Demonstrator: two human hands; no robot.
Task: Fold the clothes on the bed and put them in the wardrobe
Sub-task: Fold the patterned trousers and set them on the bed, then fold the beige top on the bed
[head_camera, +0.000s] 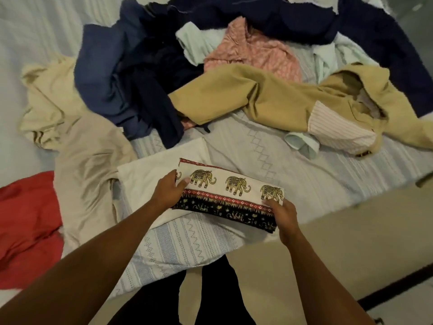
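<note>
A folded cream cloth with gold elephants and a red-and-black border lies near the bed's front edge, partly on a plain cream garment. My left hand grips its left end, thumb on top. My right hand pinches its lower right corner. Behind it a heap of unfolded clothes covers the bed: khaki trousers, blue and navy garments, a pink patterned piece, and a beige garment at the left.
The bed has a pale blue patterned bedspread. A red garment lies at the left edge. A pale mint piece and a striped white cloth sit at the right. Beige floor lies right of the bed.
</note>
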